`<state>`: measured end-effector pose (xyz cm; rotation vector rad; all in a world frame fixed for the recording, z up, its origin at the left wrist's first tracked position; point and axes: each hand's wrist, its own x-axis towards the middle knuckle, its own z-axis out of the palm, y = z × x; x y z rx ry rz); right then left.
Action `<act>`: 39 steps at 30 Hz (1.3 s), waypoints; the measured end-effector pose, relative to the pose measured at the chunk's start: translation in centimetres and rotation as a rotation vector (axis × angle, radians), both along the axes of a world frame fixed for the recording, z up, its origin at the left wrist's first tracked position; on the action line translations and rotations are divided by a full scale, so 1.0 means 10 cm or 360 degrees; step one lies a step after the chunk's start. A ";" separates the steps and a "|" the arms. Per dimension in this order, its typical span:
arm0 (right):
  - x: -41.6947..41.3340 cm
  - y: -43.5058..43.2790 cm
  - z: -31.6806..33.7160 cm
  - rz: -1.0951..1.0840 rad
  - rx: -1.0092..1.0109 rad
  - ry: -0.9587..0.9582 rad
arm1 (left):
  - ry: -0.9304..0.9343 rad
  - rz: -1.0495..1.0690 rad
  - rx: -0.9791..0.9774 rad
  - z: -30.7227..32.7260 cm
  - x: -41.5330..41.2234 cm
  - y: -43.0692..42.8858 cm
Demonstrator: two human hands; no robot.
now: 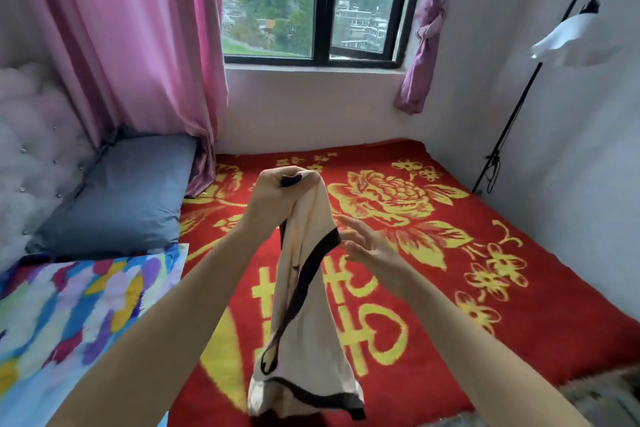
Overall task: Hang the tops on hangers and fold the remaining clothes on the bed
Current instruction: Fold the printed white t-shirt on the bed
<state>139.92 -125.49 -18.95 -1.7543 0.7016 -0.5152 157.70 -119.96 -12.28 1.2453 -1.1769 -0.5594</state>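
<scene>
Head view: we are looking down across a bed [540, 333] that is lying under a red blanket [391, 291] patterned with yellow flowers and characters. The bed is running to the far wall beneath a dark-framed window [322, 3], and white walls are closing it in at the far side and the right. A pale tufted headboard [31, 142] is standing at the left.

We are counting one grey-blue pillow [121, 198] leaning at the far left, one multicoloured quilt [69, 319] lying near left, two curtains, a pink curtain [138, 45] hanging loose on the left and a purple curtain [426, 45] hanging knotted on the right, and one black floor lamp [568, 42] with a white shade leaning in at the far right.

We are holding one cream garment [304, 329] with dark trim in the air above the middle of the blanket. Our left hand [277, 191] is gripping its bunched top, fingers curled tight round the cloth, so that it is hanging straight down. Our right hand [367, 246] is reaching in flat, fingers [353, 227] straight and spread, their tips at the dark-trimmed edge; we cannot tell whether they are touching it.
</scene>
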 end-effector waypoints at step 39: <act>-0.69 -0.43 0.64 -0.0690 -0.0044 0.0022 | -0.0153 -0.0152 0.1153 -0.50 0.70 0.93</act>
